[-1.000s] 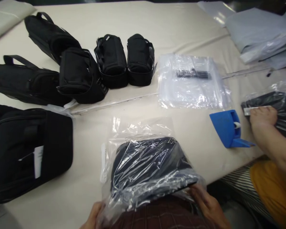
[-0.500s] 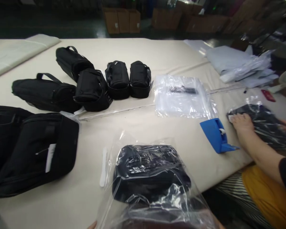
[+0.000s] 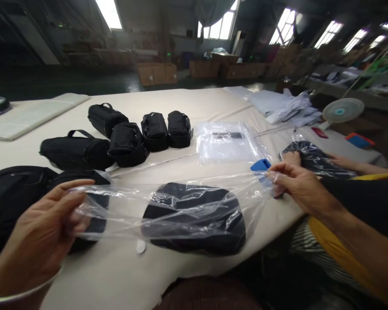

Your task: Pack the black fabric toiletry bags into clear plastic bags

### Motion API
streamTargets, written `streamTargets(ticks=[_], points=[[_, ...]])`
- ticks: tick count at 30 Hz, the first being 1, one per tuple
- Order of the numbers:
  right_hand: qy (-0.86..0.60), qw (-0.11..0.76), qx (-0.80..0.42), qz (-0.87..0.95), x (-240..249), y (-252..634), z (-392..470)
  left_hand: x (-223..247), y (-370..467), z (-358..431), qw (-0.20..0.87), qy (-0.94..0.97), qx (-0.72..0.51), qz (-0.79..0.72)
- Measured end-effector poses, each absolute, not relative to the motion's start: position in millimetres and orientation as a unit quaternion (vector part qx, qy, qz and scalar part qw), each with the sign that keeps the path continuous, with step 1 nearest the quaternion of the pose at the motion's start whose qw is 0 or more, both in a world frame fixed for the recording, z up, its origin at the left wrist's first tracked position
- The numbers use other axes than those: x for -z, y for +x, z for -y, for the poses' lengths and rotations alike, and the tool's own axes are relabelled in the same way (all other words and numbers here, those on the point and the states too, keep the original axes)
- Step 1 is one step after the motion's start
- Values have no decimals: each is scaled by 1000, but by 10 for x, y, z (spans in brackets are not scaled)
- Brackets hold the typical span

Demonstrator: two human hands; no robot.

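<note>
My left hand (image 3: 48, 228) and my right hand (image 3: 297, 183) each pinch a side of a clear plastic bag (image 3: 123, 215), its mouth stretched wide between them. Inside it lies a black fabric bag (image 3: 197, 219) with rounded corners, seen through the shiny film near the table's front edge. Behind my left hand sits a larger black bag (image 3: 19, 185), partly hidden. Beyond my right fingertips a blue tape dispenser (image 3: 260, 165) is half covered by the plastic. A white strip (image 3: 141, 246) shows by its end only, below the film.
Several small black bags (image 3: 126, 144) stand on the cream table (image 3: 116, 275). A stack of clear plastic bags (image 3: 229, 148) lies right of them. At the right, a co-worker's hands (image 3: 292, 158) rest on a black item in plastic. A fan (image 3: 342, 110) stands beyond.
Both my hands have come up into view, raising and spreading the plastic bag's edge. The camera has tilted up, showing windows and more of the room.
</note>
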State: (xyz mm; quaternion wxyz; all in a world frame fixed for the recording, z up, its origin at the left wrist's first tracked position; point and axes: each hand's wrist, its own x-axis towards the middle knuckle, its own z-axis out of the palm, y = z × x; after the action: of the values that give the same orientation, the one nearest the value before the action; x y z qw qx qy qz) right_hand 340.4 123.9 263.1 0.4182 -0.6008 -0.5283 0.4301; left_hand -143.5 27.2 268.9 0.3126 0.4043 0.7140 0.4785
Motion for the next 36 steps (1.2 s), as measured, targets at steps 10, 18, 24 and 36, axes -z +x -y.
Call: streamTargets(ticks=[10, 18, 24, 36], points=[[-641, 348, -286, 622, -2547, 3602, -1350, -2944, -1235, -227, 96, 585, -282, -754], [-704, 286, -152, 633, -2650, 3612, -1217, -2569, -286, -56, 69, 866, -198, -454], [-715, 331, -167, 593, -2674, 3465, -1418, -2428, 32, -356, 104, 878, -16, -468], [-371, 270, -200, 866, -2934, 2514, -1031, -2797, -171, -724, 157, 846, -201, -469]])
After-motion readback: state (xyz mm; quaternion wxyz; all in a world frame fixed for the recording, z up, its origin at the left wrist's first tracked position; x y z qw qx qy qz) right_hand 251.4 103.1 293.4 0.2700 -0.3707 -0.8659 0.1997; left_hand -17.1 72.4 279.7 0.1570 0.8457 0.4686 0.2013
